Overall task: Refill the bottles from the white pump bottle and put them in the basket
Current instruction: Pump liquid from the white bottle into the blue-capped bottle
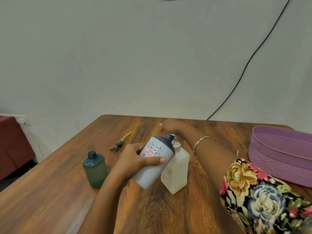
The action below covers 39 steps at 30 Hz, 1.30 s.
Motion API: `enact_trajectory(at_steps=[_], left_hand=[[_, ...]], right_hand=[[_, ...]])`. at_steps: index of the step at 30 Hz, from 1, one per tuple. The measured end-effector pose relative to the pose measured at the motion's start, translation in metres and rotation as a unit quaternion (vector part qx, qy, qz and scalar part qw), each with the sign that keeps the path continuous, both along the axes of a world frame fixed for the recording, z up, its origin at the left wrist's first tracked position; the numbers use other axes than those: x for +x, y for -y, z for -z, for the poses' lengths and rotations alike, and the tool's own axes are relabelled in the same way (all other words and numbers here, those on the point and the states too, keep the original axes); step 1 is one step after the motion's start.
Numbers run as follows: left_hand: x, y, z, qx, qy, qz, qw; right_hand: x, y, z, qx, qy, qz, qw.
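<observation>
Now, left hand [135, 159]: my fingers [135, 146] and thumb are wrapped round the pale grey bottle [155, 166], gripping its body below the dark shoulder.
Pale grey bottle: tilted in my left fingers, open dark neck pointing up and away from me, just beside the pump spout; a small red-edged label faces me between fingers and thumb.
Right hand [170, 126]: reaches over the top of the white pump bottle [177, 173], just beyond my left fingertips; it is blurred, and I cannot tell whether these fingers are curled or straight.
White pump bottle: upright on the bench [50, 200], right of my left thumb, partly behind the grey bottle.
Teal bottle [95, 169]: upright, uncapped, left of my left wrist, apart from it.
Teal pump head [120, 142]: lying on the bench with its yellow tube, beyond my left fingers.
Purple basket [278, 156]: on the bench, well to the right of my right fingers, past the forearm.
Bracelet [200, 142]: on my right wrist.
Floral sleeve [263, 196]: on my right upper arm, near the basket.
Black cable [253, 54]: runs down the wall beyond my right hand.
</observation>
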State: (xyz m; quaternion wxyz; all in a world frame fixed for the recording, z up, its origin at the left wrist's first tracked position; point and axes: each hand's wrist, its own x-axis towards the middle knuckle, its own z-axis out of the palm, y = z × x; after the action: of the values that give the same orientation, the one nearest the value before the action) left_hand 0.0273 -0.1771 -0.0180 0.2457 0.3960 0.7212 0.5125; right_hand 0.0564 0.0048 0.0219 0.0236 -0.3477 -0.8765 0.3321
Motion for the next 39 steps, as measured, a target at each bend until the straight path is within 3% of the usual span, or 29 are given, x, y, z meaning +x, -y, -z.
enact_trajectory(at_steps=[7,14,25,30,39], left_hand=[[-0.002,-0.007,0.009,-0.021,0.002,0.003,1.0],[-0.001,-0.003,0.004,-0.009,0.005,0.009,1.0],[-0.001,-0.006,0.009,-0.029,0.004,0.005,1.0],[0.003,-0.003,0.01,-0.025,0.028,0.011,0.999],[0.004,-0.004,0.001,-0.033,0.011,0.016,0.999]], right_hand=[[0.003,-0.001,0.009,0.054,0.084,-0.023,0.995],[0.011,0.004,-0.005,-0.024,-0.013,-0.007,1.0],[0.012,0.005,0.005,0.002,0.017,0.006,1.0],[0.013,0.0,0.01,-0.05,-0.063,0.021,0.997],[0.009,-0.002,0.006,0.011,0.009,0.022,1.0]])
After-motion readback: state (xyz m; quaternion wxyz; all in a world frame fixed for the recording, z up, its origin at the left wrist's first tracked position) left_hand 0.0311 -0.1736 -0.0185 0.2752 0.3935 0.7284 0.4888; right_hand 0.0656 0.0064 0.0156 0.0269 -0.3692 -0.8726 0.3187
